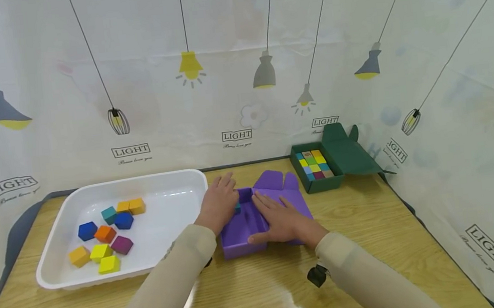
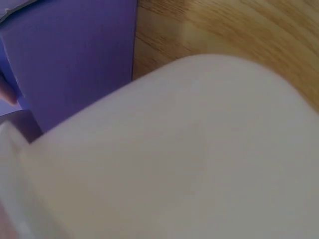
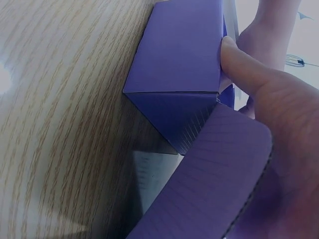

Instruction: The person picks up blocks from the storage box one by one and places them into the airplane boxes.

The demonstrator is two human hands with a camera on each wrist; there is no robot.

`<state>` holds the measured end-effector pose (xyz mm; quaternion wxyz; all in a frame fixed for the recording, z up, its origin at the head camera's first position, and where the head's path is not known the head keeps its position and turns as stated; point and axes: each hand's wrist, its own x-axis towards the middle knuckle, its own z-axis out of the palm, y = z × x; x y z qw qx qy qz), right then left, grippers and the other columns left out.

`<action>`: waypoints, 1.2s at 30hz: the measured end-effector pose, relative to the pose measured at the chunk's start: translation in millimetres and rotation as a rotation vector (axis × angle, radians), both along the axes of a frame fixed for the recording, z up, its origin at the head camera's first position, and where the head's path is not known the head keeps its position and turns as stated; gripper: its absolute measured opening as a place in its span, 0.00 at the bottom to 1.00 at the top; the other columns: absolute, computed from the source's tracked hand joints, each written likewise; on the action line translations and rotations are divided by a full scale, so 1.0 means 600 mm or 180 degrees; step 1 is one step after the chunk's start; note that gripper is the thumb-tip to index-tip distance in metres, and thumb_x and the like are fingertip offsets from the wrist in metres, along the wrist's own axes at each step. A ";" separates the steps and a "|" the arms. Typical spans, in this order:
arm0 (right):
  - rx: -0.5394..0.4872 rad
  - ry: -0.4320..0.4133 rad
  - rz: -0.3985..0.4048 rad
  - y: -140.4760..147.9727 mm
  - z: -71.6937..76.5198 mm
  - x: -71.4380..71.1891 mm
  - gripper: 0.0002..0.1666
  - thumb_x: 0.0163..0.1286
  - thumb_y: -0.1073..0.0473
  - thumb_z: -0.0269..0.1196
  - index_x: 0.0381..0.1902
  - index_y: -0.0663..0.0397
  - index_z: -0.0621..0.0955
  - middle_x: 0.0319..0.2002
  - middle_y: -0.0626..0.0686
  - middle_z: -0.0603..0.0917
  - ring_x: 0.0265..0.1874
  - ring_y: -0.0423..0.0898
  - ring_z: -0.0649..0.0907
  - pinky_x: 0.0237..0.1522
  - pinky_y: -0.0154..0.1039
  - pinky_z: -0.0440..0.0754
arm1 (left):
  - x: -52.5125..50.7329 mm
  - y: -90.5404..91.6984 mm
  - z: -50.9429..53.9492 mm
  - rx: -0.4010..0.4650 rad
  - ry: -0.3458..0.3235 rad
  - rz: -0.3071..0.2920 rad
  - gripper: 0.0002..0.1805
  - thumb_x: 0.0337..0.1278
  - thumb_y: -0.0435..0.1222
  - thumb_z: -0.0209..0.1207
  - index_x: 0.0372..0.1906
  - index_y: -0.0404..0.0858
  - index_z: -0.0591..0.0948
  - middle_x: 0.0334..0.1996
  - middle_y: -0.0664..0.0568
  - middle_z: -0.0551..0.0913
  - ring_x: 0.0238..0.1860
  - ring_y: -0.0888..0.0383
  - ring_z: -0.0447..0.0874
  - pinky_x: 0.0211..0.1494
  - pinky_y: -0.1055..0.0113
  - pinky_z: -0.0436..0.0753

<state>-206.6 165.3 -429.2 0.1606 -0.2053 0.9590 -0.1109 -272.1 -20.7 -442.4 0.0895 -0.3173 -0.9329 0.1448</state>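
An opened purple box (image 1: 244, 248) stands on the table with its lid (image 1: 294, 196) folded out to the right. My left hand (image 1: 219, 202) reaches over the box's left side, and a bit of a teal block (image 1: 237, 208) shows beside its fingers; whether they grip it is hidden. Across the box's right side rests my right hand (image 1: 278, 218), fingers spread and thumb over the near edge. In the right wrist view that thumb (image 3: 239, 62) touches the top edge of the purple box (image 3: 174, 50). A pale sleeve (image 2: 199, 149) covers most of the left wrist view.
A white tray (image 1: 173, 182) on the left holds several coloured blocks, among them an orange block (image 1: 104, 233) and a purple block (image 1: 122, 245). At the back right stands an open green box (image 1: 324, 184) packed with coloured blocks. A printed curtain (image 1: 233, 105) hangs behind the table (image 1: 244, 295).
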 end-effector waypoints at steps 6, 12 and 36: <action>-0.0034 -0.0003 -0.0001 0.000 -0.002 -0.001 0.63 0.60 0.26 0.58 0.79 0.52 0.44 0.80 0.52 0.43 0.79 0.49 0.47 0.78 0.61 0.43 | 0.005 -0.018 0.025 0.0326 -0.0299 0.0087 0.21 0.53 0.47 0.66 0.51 0.43 0.83 0.64 0.49 0.75 0.75 0.49 0.60 0.78 0.52 0.60; -0.0022 -0.0024 -0.0042 -0.001 -0.003 -0.002 0.64 0.60 0.25 0.58 0.79 0.50 0.43 0.80 0.51 0.42 0.80 0.47 0.46 0.78 0.60 0.41 | 0.014 -0.063 0.058 0.0699 -0.0393 0.0082 0.18 0.53 0.48 0.68 0.45 0.43 0.83 0.64 0.48 0.75 0.76 0.47 0.57 0.77 0.51 0.61; -0.0212 0.0055 -0.0041 0.003 -0.007 0.002 0.65 0.58 0.23 0.58 0.78 0.53 0.45 0.80 0.53 0.45 0.79 0.49 0.48 0.78 0.59 0.43 | 0.065 -0.378 0.065 0.1136 -0.0788 0.0926 0.13 0.49 0.38 0.71 0.42 0.41 0.86 0.60 0.39 0.77 0.73 0.34 0.55 0.74 0.34 0.55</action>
